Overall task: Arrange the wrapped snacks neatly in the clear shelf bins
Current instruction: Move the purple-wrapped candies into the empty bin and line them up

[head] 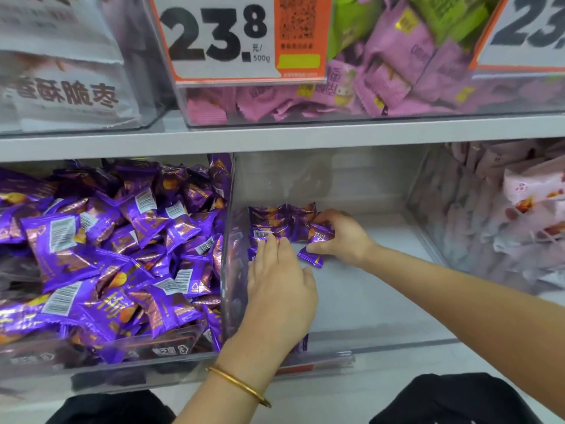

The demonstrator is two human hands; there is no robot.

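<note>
Purple wrapped snacks (284,220) make only a short row at the back of the middle bin (367,289). Our left hand (281,283) lies flat-fingered on them, while our right hand (345,237) pinches one packet (321,234) there. We judge most work remains, as the neighbouring bin (137,351) holds a jumbled heap.

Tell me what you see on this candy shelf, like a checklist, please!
Surface: middle bin, floor mostly bare.
Job's things: short row of purple snacks at the bin's back left; one loose snack in front of it.
Clutter: nothing seen.
Hands: left hand lies with straight fingers on the row; right hand pinches a held snack.
Cables: nothing seen.
Surroundings: heaped purple pile in the bin to the left; pink packs in the bin above; pale packs to the right; price tag reading 23.8; gold bangle on the left wrist.
</note>
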